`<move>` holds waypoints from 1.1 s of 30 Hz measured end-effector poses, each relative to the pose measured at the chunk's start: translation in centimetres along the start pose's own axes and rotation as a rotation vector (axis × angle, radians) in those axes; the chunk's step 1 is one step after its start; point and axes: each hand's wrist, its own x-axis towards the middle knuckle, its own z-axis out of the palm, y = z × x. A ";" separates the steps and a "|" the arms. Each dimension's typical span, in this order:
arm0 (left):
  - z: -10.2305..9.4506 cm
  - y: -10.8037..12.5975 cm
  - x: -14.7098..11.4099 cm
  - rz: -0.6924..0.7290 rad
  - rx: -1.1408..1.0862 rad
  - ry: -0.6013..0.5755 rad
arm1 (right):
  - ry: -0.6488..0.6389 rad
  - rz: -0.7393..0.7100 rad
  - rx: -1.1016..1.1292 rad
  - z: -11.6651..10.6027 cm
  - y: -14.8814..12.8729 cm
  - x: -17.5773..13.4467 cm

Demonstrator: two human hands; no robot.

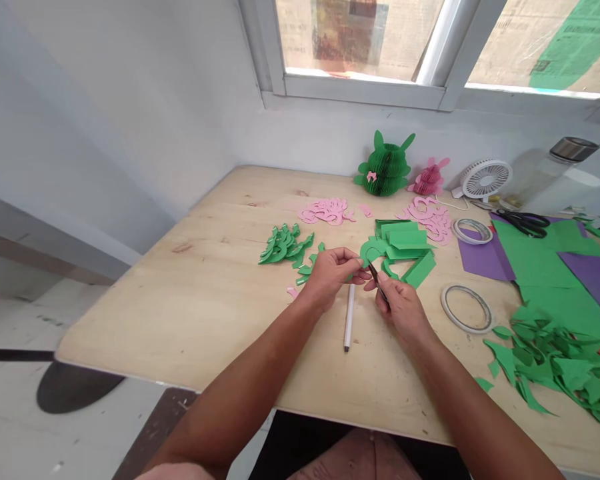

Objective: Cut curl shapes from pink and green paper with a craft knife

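Note:
My left hand (337, 270) pinches a small piece of green paper (373, 251) with a curved line drawn on it. In my right hand (401, 303) is a pair of small dark scissors (375, 275), their blades against the lower edge of that paper. Beneath my hands a white pen (349, 319) lies on the table with its dark end toward me. Just beyond the right hand are folded green paper strips (404, 240). Left of my left hand lies a pile of curved green cutouts (285, 245).
Pink cutouts (326, 211) lie farther back. A green paper figure (384, 170), a pink one (431, 177), a small white fan (485, 179) and a bottle (555, 170) stand near the wall. On the right are tape rolls (466, 309), black scissors (523, 222) and green scraps (555, 367).

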 end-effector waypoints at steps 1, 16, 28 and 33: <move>0.0 0.0 0.0 0.001 -0.002 0.000 | 0.000 0.000 0.003 0.0 0.0 0.0; 0.0 -0.1 0.0 -0.005 -0.011 -0.006 | 0.001 -0.005 0.000 0.0 0.0 0.0; 0.0 0.0 0.1 -0.016 0.002 -0.003 | 0.000 0.015 0.002 0.0 0.0 0.0; 0.0 0.1 0.1 -0.014 -0.004 -0.010 | -0.004 0.015 0.006 0.1 -0.1 -0.1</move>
